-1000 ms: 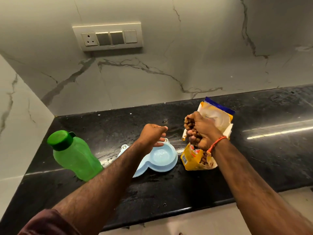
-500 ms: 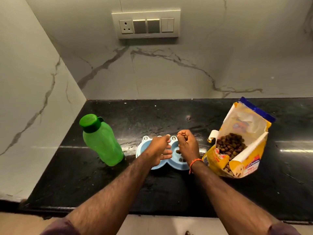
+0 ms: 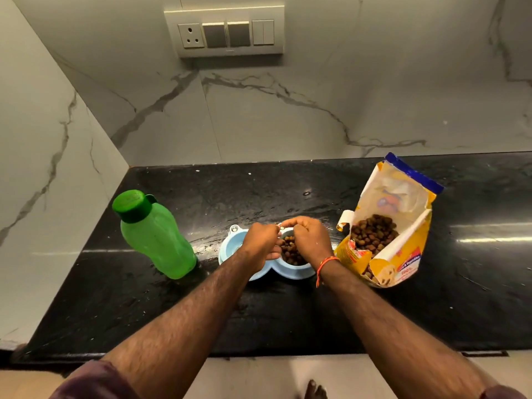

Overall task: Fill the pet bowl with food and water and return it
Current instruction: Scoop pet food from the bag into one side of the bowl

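Yellow food bag reads "100%"; remaining print seems too blurred.

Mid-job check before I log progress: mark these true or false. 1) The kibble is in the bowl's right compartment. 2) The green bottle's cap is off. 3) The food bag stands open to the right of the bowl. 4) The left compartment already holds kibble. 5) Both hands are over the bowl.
1) True: kibble fills the right compartment of the blue pet bowl.
2) False: the green bottle has its cap on.
3) True: the yellow food bag stands open, kibble showing inside.
4) False: what shows of the left compartment has no kibble.
5) True: the left hand and right hand are both over it.
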